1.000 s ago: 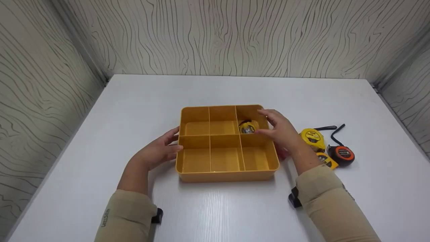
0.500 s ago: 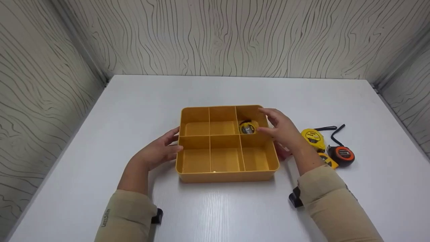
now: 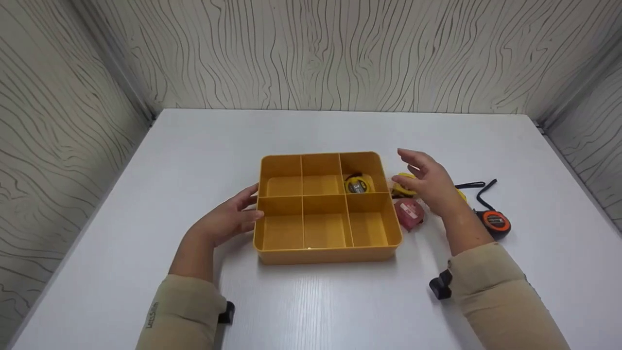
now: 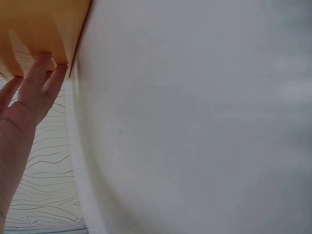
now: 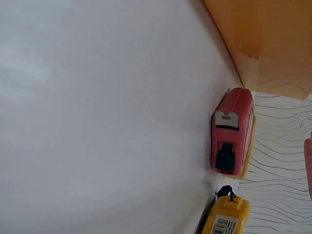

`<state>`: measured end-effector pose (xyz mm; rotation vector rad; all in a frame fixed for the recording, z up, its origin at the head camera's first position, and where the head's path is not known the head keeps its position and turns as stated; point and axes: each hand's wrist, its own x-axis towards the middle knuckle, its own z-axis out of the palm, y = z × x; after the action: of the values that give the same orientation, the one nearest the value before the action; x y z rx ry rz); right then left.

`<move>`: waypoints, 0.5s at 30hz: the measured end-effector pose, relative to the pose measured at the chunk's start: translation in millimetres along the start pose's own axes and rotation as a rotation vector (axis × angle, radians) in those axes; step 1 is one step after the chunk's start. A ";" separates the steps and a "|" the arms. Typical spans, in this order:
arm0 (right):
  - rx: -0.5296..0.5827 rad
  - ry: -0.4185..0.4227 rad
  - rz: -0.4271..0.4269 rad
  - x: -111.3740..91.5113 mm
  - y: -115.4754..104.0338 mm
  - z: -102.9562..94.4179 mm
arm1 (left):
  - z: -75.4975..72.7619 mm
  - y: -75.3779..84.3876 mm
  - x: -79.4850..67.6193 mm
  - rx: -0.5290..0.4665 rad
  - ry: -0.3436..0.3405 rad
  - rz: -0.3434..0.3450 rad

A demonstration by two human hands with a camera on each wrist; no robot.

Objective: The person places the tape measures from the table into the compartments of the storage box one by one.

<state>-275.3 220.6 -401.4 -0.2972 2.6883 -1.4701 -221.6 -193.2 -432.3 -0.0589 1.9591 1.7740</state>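
Note:
A yellow-orange divided box (image 3: pixel 328 256) sits mid-table, with one yellow and black tape measure (image 3: pixel 358 184) in its back right compartment. My left hand (image 3: pixel 224 221) touches the box's left side; in the left wrist view its straight fingertips meet the outer wall. To the right of the box, my right hand (image 3: pixel 430 182) is held with fingers spread and holds nothing. By its thumb is a yellow tape measure (image 3: pixel 404 187), partly hidden. A red tape measure (image 3: pixel 409 214) lies against the box's right side, and the right wrist view shows its hook end.
Right of my right hand lies a black and orange tape measure (image 3: pixel 495 222) with a black strap. Another yellow tape measure (image 3: pixel 461 195) is mostly behind the hand. The white table (image 3: pixel 311 311) is bounded by a wood-grain patterned back wall (image 3: pixel 311 58).
My right hand has moved right, away from the box's rim, uncovering the red tape measure and a yellow one beside the box. My left hand stays where it was.

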 end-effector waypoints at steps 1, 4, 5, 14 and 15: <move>-0.003 0.007 0.002 -1.6 -0.1 -2.6 | 0.0 -0.3 0.1 -0.001 0.000 0.000; -0.016 0.026 0.023 -6.4 0.1 -11.0 | 0.1 -0.5 0.5 -0.005 -0.002 0.003; -0.027 0.034 0.028 -7.9 0.4 -14.0 | 0.0 -0.6 0.6 -0.005 -0.001 0.002; -0.065 0.093 0.059 -23.3 9.2 -35.9 | -1.4 0.4 1.6 -0.006 -0.014 -0.020; -0.067 0.099 0.068 -24.9 10.5 -37.3 | -1.6 0.2 1.9 -0.007 -0.016 -0.023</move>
<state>-257.8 261.9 -390.9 -0.1388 2.7988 -1.4149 -223.9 -194.1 -432.8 -0.0692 1.9334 1.7615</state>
